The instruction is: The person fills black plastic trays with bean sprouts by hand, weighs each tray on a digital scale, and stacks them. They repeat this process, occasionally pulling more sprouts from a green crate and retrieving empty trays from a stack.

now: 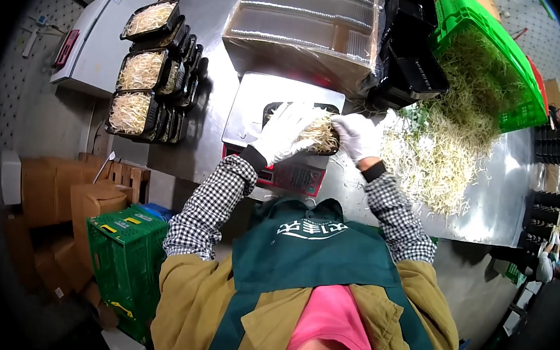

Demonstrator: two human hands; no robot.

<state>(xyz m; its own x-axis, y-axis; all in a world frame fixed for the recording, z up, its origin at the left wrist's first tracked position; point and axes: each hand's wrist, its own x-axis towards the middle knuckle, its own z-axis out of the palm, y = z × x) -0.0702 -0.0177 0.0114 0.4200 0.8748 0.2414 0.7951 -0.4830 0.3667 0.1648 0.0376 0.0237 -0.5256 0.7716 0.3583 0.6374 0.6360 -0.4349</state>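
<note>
Stainless steel desk (489, 191) is stretching away in front of you, with a scale (259, 101) sitting close to your body. A black tray (272, 108) of sprouts (322, 135) is lying on the scale, its long axis running left to right between your gloved hands. Your left hand (286, 133) is resting over the tray's left half, fingers (304, 114) spread and gripping nothing. Your right hand (357, 136) is touching the tray's right end with its fingers curled; you cannot tell whether they are holding sprouts. The loose pile (440, 148) is lying further right, nearer your right hand, below the tipped green crate (493, 53).
</note>
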